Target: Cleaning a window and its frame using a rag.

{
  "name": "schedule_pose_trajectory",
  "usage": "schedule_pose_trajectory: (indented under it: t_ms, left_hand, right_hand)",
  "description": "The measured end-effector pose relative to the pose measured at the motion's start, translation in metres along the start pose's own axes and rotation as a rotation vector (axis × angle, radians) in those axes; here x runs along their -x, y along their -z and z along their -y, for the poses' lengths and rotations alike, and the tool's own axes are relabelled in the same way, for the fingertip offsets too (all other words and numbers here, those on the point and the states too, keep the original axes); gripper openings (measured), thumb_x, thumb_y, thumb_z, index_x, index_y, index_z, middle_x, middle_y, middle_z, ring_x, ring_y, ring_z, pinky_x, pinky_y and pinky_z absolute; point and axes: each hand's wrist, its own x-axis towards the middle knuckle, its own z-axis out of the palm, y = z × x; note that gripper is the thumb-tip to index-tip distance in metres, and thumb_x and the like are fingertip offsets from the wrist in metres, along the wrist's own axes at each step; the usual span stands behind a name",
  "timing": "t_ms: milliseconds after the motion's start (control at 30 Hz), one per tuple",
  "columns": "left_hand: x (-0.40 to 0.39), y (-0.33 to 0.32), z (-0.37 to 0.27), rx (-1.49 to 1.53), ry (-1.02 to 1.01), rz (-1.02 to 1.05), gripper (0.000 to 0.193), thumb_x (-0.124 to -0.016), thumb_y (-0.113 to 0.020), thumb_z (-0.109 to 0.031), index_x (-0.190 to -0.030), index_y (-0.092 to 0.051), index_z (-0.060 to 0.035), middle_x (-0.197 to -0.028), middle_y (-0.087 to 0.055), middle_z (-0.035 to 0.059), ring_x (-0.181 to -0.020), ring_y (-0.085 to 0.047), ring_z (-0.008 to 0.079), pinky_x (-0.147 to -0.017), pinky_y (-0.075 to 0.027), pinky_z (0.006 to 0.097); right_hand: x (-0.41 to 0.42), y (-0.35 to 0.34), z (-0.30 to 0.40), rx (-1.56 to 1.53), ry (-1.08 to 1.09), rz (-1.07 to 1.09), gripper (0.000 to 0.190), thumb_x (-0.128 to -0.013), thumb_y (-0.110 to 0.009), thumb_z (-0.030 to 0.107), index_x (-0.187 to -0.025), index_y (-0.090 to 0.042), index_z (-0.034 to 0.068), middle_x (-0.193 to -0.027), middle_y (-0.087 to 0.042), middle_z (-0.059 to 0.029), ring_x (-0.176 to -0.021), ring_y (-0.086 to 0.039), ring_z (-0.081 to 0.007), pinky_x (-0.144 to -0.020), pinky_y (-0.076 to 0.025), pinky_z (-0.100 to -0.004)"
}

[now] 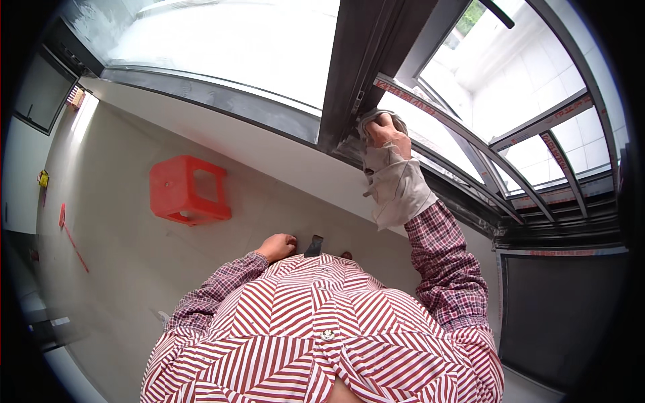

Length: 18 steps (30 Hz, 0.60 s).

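Note:
My right hand [394,137] grips a grey cloth [366,132]. It presses the cloth into the lower corner of a dark metal window frame [347,90], beside the upright post. Part of the cloth hangs down around my wrist and forearm. My left hand [278,247] is low in front of my body with its fingers curled; whether anything is inside it is hidden. Close to that hand a flat dark strip [313,246] sticks out at the front of my striped shirt [282,302].
A red plastic stool [174,189] is on the grey floor [126,242]. Barred window panels with printed tape [433,112] lie to the right. A dark framed panel [559,312] leans at lower right. A long red-handled tool [74,244] lies far left.

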Motion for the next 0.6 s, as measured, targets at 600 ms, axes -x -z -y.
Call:
schedule_pose_trajectory:
  t_ms: [600]
  left_hand:
    - [-0.025,-0.035,0.050,0.453,0.011,-0.180,0.038,-0.079,-0.053,-0.013,-0.113,-0.062,0.0007,-0.111,-0.064,0.0188,-0.101,-0.062,0.0294,-0.089,-0.047,0.0340]
  right_hand:
    - [-0.012,-0.016,0.030,-0.128,-0.282,-0.082,0.023,-0.081,-0.061,0.024,-0.097,-0.058,0.008,-0.094,-0.059,-0.0114,-0.077,-0.065,-0.0326,-0.065,-0.052,-0.0426]
